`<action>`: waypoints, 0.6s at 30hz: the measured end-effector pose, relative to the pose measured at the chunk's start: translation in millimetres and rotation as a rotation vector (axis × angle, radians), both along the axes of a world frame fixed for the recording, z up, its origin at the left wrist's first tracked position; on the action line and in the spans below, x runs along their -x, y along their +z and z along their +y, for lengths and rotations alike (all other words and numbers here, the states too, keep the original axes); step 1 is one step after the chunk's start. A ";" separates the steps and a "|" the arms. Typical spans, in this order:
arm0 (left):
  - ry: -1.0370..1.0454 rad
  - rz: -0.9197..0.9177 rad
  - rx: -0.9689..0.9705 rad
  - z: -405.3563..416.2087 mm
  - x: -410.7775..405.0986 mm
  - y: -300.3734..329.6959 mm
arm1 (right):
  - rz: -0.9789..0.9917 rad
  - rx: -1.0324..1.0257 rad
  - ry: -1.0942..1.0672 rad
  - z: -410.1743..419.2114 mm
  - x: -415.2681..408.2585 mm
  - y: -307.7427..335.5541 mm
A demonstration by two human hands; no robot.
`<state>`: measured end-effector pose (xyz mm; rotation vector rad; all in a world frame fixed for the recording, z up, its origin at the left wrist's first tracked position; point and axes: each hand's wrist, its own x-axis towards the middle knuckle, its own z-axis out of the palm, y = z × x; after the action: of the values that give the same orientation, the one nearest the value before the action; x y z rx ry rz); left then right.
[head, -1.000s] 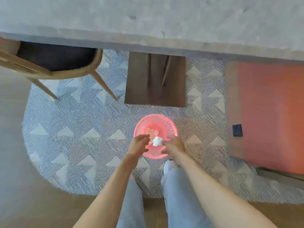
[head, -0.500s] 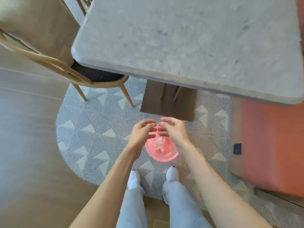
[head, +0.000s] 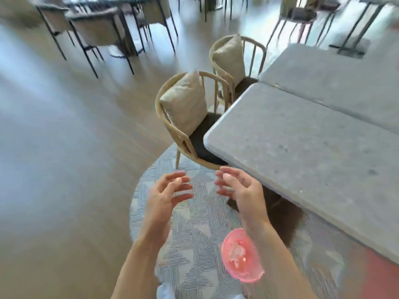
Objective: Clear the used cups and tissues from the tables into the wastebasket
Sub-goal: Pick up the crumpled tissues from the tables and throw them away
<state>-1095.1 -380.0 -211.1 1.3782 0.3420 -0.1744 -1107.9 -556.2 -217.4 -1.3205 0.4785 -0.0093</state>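
Head view: both grips, left hand [head: 166, 192] and right hand [head: 239, 188], now empty with fingers apart, have risen off the pink plastic wastebasket [head: 241, 258] behind them; the white tissue is dropped in, freeing them for the next grey stone desk [head: 313, 152].

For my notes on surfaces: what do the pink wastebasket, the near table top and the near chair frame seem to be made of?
Wastebasket: likely thin plastic, translucent pink, since pale contents show through it.
Near table top: looks like grey stone or a stone-look composite, matte and speckled; which one is unclear.
Near chair frame: apparently light wood, bent into curved rails with slim spindles, satin finish.
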 end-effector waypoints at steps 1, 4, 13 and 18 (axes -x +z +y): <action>0.040 -0.022 0.003 18.2 0.6 9.7 | -0.030 0.014 0.029 14.8 -6.6 9.9; 0.118 -0.097 0.028 74.9 -2.6 33.3 | -0.109 0.026 0.093 64.9 -26.1 31.7; 0.306 -0.323 0.034 264.6 -38.2 90.9 | -0.191 -0.006 0.175 219.8 -84.4 64.1; 0.289 -0.374 -0.034 320.9 -78.6 104.6 | -0.253 0.000 0.187 283.0 -125.8 79.7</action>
<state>-1016.5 -59.1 -106.5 1.3461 0.2264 0.3264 -982.1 -273.2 -137.7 -1.3378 0.1395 -0.0208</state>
